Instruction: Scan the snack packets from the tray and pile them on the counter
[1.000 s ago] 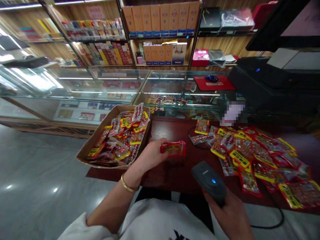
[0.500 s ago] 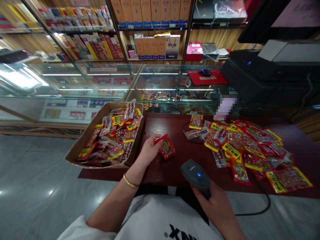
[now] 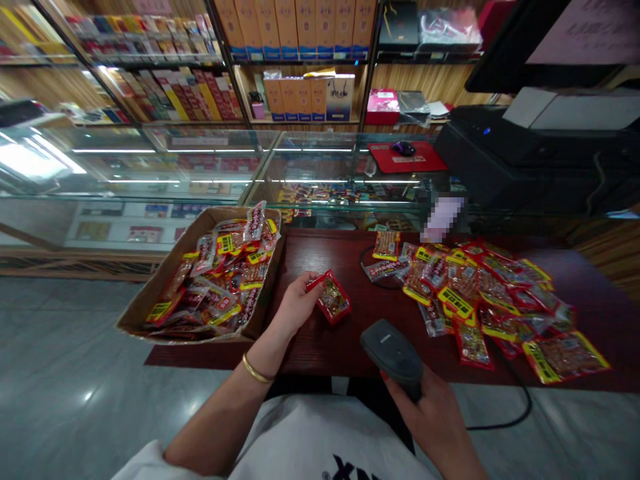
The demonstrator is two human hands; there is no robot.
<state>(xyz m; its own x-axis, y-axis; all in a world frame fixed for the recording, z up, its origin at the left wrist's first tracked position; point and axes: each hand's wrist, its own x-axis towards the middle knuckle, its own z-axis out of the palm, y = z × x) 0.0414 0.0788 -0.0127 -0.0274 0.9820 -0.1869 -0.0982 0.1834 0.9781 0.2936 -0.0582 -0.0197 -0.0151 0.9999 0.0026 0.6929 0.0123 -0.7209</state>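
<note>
My left hand (image 3: 299, 301) pinches a red-edged snack packet (image 3: 334, 298) by its left side, low over the dark red tabletop (image 3: 320, 243). Wrapped round the handle of a dark grey barcode scanner (image 3: 391, 353) is my right hand (image 3: 430, 407); the scanner's head points toward the packet, a short way apart from it. A cardboard box (image 3: 131, 313) holding many snack packets (image 3: 230, 267) stands left of my left hand. To the right, a loose pile of red and yellow snack packets (image 3: 463, 283) spreads across the table.
A glass display counter (image 3: 320, 160) runs behind the table, with a mouse (image 3: 403, 148) on a red mat (image 3: 430, 159). A black machine (image 3: 540, 153) and a monitor (image 3: 515, 47) stand at right. The scanner's cable (image 3: 525, 407) loops past the table's front edge.
The blue light on top of the scanner has gone out. My view has shifted slightly; both hands keep their grip, and the packet is turned a little.
</note>
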